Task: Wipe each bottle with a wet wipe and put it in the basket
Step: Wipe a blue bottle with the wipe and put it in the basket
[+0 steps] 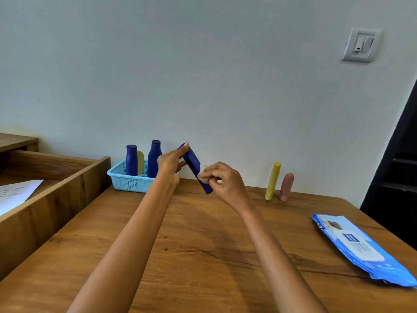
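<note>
My left hand [170,162] holds a dark blue bottle [193,162] tilted above the table, fingers on its upper end. My right hand [222,179] pinches a small white wet wipe [203,171] against the bottle's lower half. A light blue basket [128,181] stands at the back left with two dark blue bottles [131,160] [154,158] and a yellow item [140,162] upright inside. A yellow bottle [272,181] and a pink bottle [286,186] stand on the table by the wall to the right.
A blue pack of wet wipes [358,247] lies at the table's right edge. An open wooden drawer [56,195] with white paper [15,195] inside sits at the left. A wall switch [361,45] is high on the right. A dark shelf [399,168] stands at far right.
</note>
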